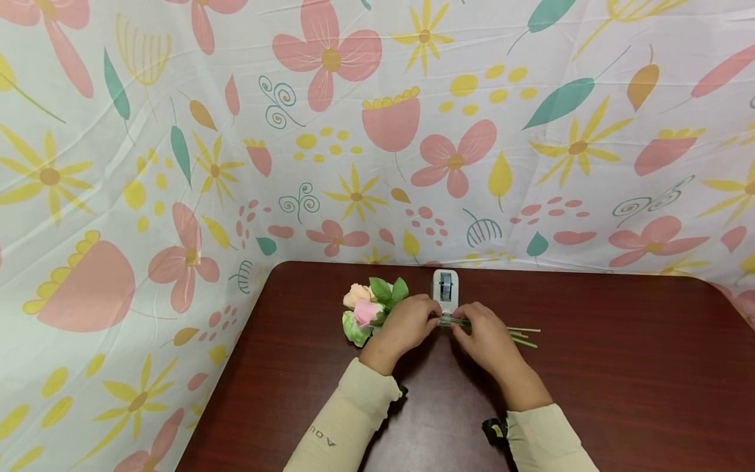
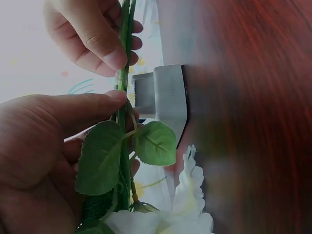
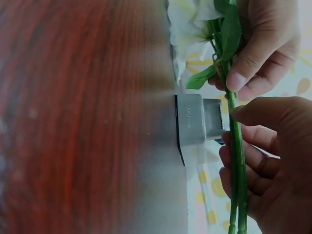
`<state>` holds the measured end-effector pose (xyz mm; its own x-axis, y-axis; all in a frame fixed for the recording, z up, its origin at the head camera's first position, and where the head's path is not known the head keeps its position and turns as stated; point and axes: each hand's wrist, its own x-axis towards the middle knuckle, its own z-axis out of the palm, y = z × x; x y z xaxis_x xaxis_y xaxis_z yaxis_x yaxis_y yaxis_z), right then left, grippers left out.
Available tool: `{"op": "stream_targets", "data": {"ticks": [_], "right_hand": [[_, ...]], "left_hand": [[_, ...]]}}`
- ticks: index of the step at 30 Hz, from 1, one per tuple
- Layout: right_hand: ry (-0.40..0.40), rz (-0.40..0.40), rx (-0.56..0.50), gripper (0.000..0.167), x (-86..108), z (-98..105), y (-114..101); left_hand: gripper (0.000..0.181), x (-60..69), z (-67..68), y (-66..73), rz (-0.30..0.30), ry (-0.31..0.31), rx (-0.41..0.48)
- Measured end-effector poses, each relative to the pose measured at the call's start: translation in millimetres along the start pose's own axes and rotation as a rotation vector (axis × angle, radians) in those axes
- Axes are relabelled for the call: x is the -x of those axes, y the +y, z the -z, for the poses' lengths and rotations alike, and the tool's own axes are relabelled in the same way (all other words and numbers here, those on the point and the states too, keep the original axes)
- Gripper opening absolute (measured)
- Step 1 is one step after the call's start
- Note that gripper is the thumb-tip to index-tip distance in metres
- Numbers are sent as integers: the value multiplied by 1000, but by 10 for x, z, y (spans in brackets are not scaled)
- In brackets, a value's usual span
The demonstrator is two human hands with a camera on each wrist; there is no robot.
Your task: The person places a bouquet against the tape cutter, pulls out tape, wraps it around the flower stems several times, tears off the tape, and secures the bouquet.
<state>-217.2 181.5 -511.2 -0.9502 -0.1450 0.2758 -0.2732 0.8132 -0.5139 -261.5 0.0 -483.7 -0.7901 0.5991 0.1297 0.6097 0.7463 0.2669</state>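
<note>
Cream sleeves (image 1: pixel 348 419) rise from the bottom edge of the frame. Left of centre sit the flowers (image 1: pixel 366 313); just right of them, the left hand (image 1: pixel 408 326) pinches the green stems (image 3: pixel 239 146) between thumb and fingers. Mid-frame comes the tape dispenser (image 1: pixel 446 303), near the held stretch; then the right hand (image 1: pixel 486 337) pinches the same stems, whose ends poke out rightward. Gathering looks done; whether tape already circles them I cannot tell, but fastening seems unfinished and the bunch not yet released.
</note>
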Motion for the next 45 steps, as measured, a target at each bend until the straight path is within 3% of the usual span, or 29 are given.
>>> {"op": "stream_targets", "data": {"ticks": [7,19,45], "right_hand": [[16,23,11,14,6,-13,1],[23,-6,26,12,-2,-16,-14],[-56,14,28,11,27,98,-106]], "left_hand": [[14,-3,-39,-6,8,16,-2],[11,-22,-54,4,36,-2,32],[7,20,21,21,49,-82,116]]}}
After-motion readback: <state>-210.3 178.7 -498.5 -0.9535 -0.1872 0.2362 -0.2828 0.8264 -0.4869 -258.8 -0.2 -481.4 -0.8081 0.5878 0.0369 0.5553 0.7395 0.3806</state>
